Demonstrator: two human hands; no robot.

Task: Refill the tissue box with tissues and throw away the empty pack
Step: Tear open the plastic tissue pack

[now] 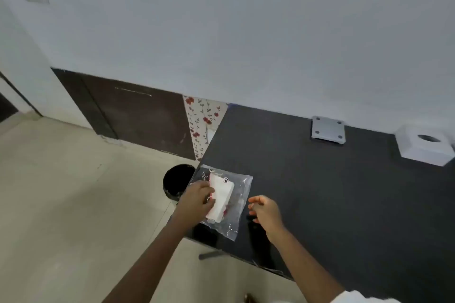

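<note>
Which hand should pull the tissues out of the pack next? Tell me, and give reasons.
Probably left. The left hand already rests on the tissue stack at the plastic pack on the table's corner. The right hand hovers open beside the pack, touching nothing, so it could steady the plastic.

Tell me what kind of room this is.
Probably a room in a home or small office: a dark desk against a plain wall, a white tissue box on it, a black waste bin on the tiled floor beside it.
</note>
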